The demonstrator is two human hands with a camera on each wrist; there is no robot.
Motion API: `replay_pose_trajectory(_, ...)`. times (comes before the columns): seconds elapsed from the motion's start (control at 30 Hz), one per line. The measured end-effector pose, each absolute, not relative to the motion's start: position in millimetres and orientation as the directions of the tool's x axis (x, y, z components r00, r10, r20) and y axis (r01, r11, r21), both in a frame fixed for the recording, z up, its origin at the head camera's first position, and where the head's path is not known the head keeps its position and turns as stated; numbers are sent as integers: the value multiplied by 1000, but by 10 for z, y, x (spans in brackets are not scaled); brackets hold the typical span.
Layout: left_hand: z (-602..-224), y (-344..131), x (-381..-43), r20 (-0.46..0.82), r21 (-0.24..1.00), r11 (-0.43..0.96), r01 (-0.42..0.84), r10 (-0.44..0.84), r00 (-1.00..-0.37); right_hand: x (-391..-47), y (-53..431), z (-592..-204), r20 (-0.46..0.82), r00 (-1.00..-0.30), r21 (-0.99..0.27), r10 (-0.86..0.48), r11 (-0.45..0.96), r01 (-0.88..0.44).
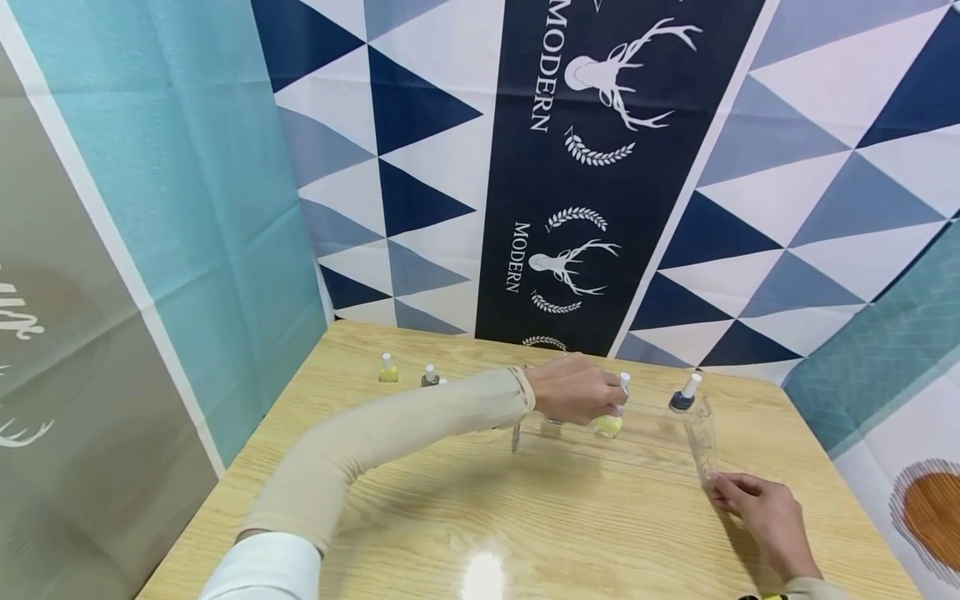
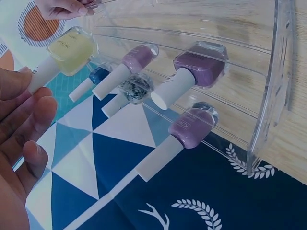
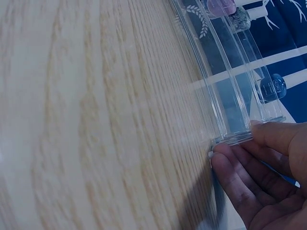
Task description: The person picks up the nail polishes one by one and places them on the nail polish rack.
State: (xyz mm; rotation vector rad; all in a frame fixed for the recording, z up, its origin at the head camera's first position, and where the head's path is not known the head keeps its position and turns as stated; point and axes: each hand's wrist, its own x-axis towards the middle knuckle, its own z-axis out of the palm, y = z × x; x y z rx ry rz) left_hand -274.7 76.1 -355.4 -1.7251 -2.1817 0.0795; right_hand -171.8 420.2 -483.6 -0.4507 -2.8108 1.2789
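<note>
My left hand [image 1: 577, 387] pinches the white cap of a yellow nail polish bottle [image 2: 74, 50] and holds it over the clear stepped display rack [image 1: 701, 437]. With thumb and fingers, my right hand [image 1: 768, 512] grips the rack's near right corner, plain in the right wrist view. On the rack stand a dark blue nail polish bottle [image 1: 681, 401] at the right end, a black-flecked bottle [image 2: 136, 88] and several purple bottles, one a darker purple bottle [image 2: 201, 64]. The left hand and forearm hide part of the rack in the head view.
Back left on the wooden table [image 1: 450, 508] stand another yellow bottle [image 1: 387, 371] and a dark bottle [image 1: 430, 377]. A white cap [image 1: 442, 381] shows just behind my left sleeve. Patterned cloth [image 1: 420, 167] hangs behind the table and at its sides.
</note>
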Motion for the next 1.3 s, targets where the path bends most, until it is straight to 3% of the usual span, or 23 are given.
replay_pose_trajectory(0.57, -3572, 983, -2758, 238, -295, 249, 923, 954, -182, -1743, 4211, -4833, -148, -947, -745, 285, 597, 297)
replay_pose_trajectory(0.9, -3534, 1140, -2736, 198, -260, 255, 931, 958, -207, -1727, 4188, -4829, -138, -948, -761, 287, 582, 287)
replay_pose_trajectory(1.3, -3538, 1321, -2742, 203, -307, 315, 898, 943, -262, -1706, 4179, -4840, -112, -952, -758, 284, 595, 267)
